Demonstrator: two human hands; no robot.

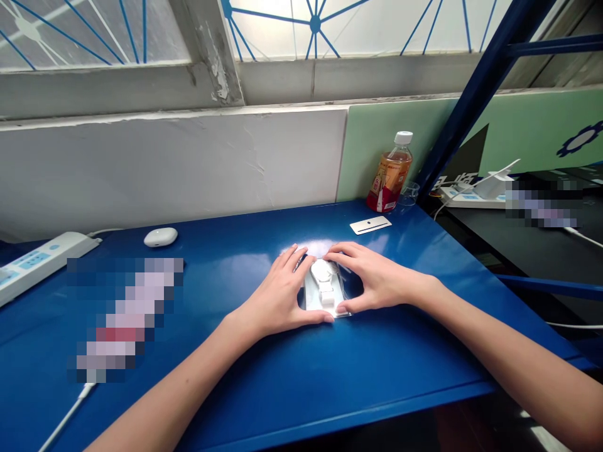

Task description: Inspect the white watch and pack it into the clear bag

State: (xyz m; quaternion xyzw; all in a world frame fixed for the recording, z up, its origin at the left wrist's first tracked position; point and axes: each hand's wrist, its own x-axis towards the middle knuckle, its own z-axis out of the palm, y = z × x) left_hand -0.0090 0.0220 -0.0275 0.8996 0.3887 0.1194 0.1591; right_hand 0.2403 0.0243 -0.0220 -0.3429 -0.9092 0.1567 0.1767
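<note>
A small clear plastic packet [324, 290] with a white watch-like item inside lies flat on the blue table [330, 376], near its middle. My left hand [277, 295] rests on the packet's left side, fingers curved over the edge and thumb along its near edge. My right hand [372, 279] grips the right side the same way, with its fingers bent over the top edge. Both hands press the packet against the table.
A white earbud case [161, 236] and a white power strip [38, 260] lie at the left. A white card [370, 225] and a bottle of amber drink [391, 176] stand at the back right. A blue shelf post [475, 94] rises at right.
</note>
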